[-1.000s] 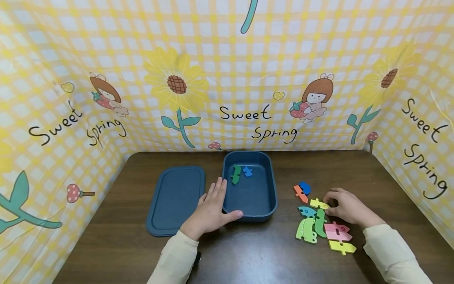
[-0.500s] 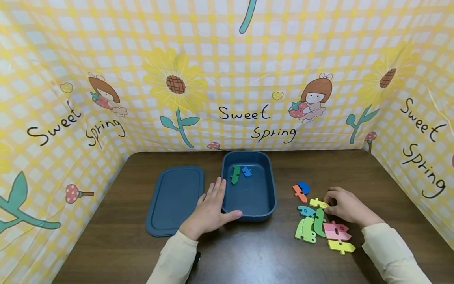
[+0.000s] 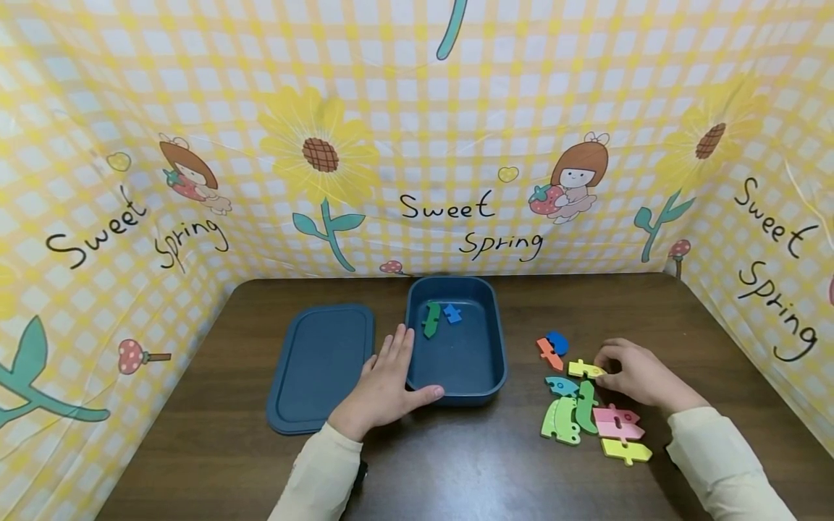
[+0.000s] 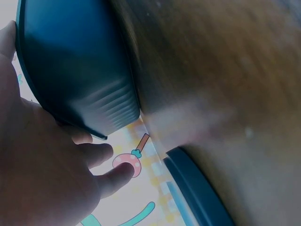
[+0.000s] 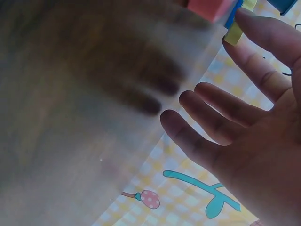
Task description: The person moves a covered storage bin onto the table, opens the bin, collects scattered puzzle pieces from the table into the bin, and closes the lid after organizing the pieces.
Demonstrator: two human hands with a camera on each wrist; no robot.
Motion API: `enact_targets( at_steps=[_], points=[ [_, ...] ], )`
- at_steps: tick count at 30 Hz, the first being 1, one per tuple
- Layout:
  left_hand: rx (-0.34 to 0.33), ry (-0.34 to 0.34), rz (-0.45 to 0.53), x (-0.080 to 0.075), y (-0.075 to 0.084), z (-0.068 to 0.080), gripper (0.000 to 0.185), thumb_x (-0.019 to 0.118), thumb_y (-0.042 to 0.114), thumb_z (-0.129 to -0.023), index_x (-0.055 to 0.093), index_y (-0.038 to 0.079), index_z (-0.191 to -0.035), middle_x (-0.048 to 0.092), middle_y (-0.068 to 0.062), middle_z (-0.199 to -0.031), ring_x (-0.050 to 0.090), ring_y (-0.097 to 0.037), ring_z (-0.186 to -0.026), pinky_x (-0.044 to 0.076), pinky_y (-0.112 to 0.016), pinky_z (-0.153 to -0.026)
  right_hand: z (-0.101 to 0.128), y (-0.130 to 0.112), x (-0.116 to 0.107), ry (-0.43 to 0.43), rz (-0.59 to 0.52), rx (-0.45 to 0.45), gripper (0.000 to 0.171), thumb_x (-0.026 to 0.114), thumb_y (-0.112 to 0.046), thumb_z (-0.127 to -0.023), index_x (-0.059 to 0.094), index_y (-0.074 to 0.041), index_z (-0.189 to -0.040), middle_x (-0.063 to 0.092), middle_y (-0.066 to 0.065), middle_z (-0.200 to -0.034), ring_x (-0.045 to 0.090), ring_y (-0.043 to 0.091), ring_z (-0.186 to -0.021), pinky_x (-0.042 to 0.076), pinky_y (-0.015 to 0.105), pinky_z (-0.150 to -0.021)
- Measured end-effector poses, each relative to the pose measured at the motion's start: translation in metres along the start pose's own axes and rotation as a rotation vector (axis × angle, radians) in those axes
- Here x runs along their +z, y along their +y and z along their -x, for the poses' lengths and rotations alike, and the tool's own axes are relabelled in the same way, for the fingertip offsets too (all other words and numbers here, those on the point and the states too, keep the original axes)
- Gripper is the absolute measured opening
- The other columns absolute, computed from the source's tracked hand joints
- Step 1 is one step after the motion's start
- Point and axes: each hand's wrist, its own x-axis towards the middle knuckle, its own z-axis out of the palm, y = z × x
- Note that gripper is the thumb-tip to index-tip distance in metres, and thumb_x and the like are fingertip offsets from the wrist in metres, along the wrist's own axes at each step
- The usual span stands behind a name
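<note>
Right hand [image 3: 635,373]: thumb and index finger pinching one flat, yellow, slim puzzle piece [image 3: 581,368]; other three fingers held apart from it in the wrist view. Piece: bright yellow, tab on the lower edge, small round mark near the right end, that end partly covered by fingertips; located at nine o'clock from the hand.

Around the piece: orange notched piece [image 3: 550,354] and rounded blue piece [image 3: 558,341], ten o'clock; teal piece [image 3: 562,386], eight; light-green piece with round eye [image 3: 562,422], seven; curved green piece [image 3: 586,407], six; pink pointed pieces [image 3: 616,422] and a second yellow piece, arrow-ended [image 3: 627,451], five.

Farther, nine o'clock: dark-blue rounded rectangular box [image 3: 462,365], containing green and blue pieces [image 3: 431,320]. Left hand [image 3: 384,383]: fingers extended, touching the box's eight-o'clock side. Beyond: matching flat lid [image 3: 322,365].
</note>
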Motion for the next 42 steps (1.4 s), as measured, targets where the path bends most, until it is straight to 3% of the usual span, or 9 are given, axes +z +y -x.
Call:
enact_targets(
  at_steps=[6, 13, 23, 33, 42],
  points=[
    [0.001, 0.001, 0.003, 0.001, -0.001, 0.001, 0.111, 0.059, 0.072, -0.089, 0.007, 0.008, -0.163, -0.001, -0.010, -0.169, -0.001, -0.032, -0.153, 0.010, -0.065, -0.115, -0.001, -0.001, -0.004, 0.021, -0.017, -0.007, 0.014, 0.081, -0.013, -0.084, 0.069, -0.015, -0.090, 0.055, 0.033, -0.128, 0.054, 0.052, -0.114, 0.045, 0.065, -0.090],
    [0.003, -0.001, 0.002, 0.000, -0.001, 0.000, 0.110, 0.059, 0.071, -0.089, 0.006, 0.009, -0.163, -0.002, -0.009, -0.169, -0.001, -0.032, -0.153, 0.010, -0.064, -0.115, -0.003, -0.006, -0.007, 0.011, -0.048, 0.010, 0.013, 0.080, -0.014, -0.085, 0.068, -0.017, -0.090, 0.050, 0.036, -0.135, 0.047, 0.058, -0.121, 0.041, 0.071, -0.092],
    [0.009, 0.004, 0.003, -0.001, 0.000, 0.001, 0.111, 0.059, 0.071, -0.089, 0.007, 0.007, -0.163, -0.001, -0.011, -0.168, 0.001, -0.033, -0.153, 0.010, -0.065, -0.115, -0.011, -0.017, -0.014, 0.013, -0.039, -0.012, 0.011, 0.078, -0.016, -0.088, 0.069, -0.016, -0.094, 0.051, 0.034, -0.135, 0.049, 0.056, -0.121, 0.040, 0.070, -0.094],
    [0.012, 0.004, -0.001, -0.001, 0.000, 0.001, 0.111, 0.060, 0.071, -0.089, 0.007, 0.007, -0.163, 0.000, -0.012, -0.168, 0.002, -0.033, -0.153, 0.011, -0.064, -0.115, -0.018, -0.024, -0.018, 0.022, -0.040, -0.034, 0.013, 0.079, -0.017, -0.088, 0.071, -0.015, -0.097, 0.062, 0.014, -0.116, 0.058, 0.037, -0.105, 0.047, 0.061, -0.088],
    [0.008, 0.005, -0.002, 0.000, -0.001, 0.000, 0.111, 0.060, 0.071, -0.089, 0.007, 0.008, -0.163, -0.001, -0.011, -0.169, 0.001, -0.033, -0.153, 0.011, -0.064, -0.115, -0.025, -0.030, -0.020, -0.007, -0.057, -0.006, 0.014, 0.077, -0.016, -0.089, 0.071, -0.014, -0.101, 0.061, 0.017, -0.119, 0.057, 0.040, -0.107, 0.047, 0.064, -0.089]
  ],
)
